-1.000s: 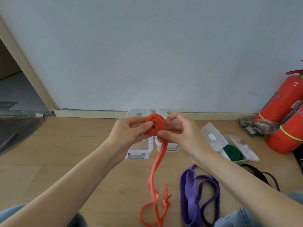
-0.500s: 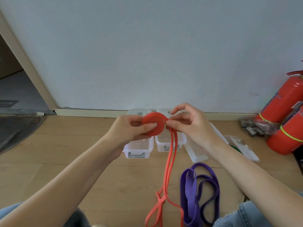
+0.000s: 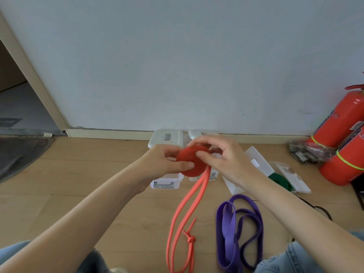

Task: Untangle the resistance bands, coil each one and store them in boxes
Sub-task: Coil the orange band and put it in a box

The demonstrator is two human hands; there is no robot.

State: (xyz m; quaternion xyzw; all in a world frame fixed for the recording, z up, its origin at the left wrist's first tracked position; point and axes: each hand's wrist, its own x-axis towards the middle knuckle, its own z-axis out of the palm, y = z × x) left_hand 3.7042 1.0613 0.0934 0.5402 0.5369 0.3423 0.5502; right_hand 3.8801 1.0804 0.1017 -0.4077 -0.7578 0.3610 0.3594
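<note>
**Orange band half coiled, held above the boxes**

At nine o'clock, a dark mat [image 3: 18, 154] flat on the wooden floor [image 3: 88, 184] beside a doorway. Just left of centre, left hand [image 3: 163, 164] raised over the floor, thumb pressed on the near face of the orange band [image 3: 190, 162] coil, fingers curled behind it: a firm grasp on the coil. Coil wound into a flat disc, tilted, held between both hands in front of the boxes. Below it, toward six o'clock, two loose strands hanging down to the floor, with a knot low on the right-hand strand.

Behind the hands at twelve o'clock, two clear plastic boxes [image 3: 165, 182] side by side against the skirting, lids folded back toward the wall. Right of centre, right hand [image 3: 226, 162] pinching the coil's right edge, thumb on the face, forefinger arched over the top rim; the other fingers bent, loosely spread.

Toward five o'clock, purple band [image 3: 238, 233] lying loose in loops on the floor, apart from the orange strands. At three o'clock, a third open box [image 3: 291, 178] holding a green band [image 3: 281, 181], a white lid [image 3: 258, 160] just left of it. Near four o'clock, part of a black band [image 3: 323, 210] visible past the right forearm. Far right, two red fire extinguishers [image 3: 338, 154] leaning at the wall, a crumpled clear bag [image 3: 307, 152] at their base.
</note>
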